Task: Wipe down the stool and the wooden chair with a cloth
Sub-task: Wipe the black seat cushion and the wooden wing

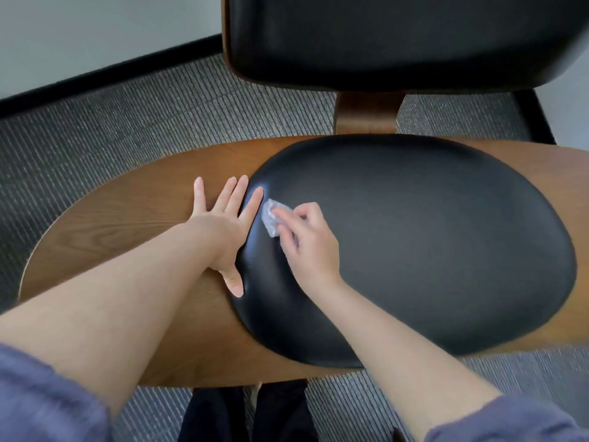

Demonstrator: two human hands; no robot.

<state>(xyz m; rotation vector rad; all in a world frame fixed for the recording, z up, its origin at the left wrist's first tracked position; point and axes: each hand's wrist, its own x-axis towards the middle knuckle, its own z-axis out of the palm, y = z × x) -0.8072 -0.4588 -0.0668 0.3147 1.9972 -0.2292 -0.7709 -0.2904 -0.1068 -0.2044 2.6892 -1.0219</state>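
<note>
In the head view, left of the middle of the frame, the right hand (306,240) pinches a small crumpled cloth (271,216) with curled fingers on the left edge of the black cushion (430,250) of the wooden chair (127,218). The left hand (223,224) lies flat just beside it, fingers straight and spread over wood and cushion edge. The cloth is small and held only by fingertips, so it may slip out under pressure or leave unwiped strips, and the bare left palm may put new marks.
</note>
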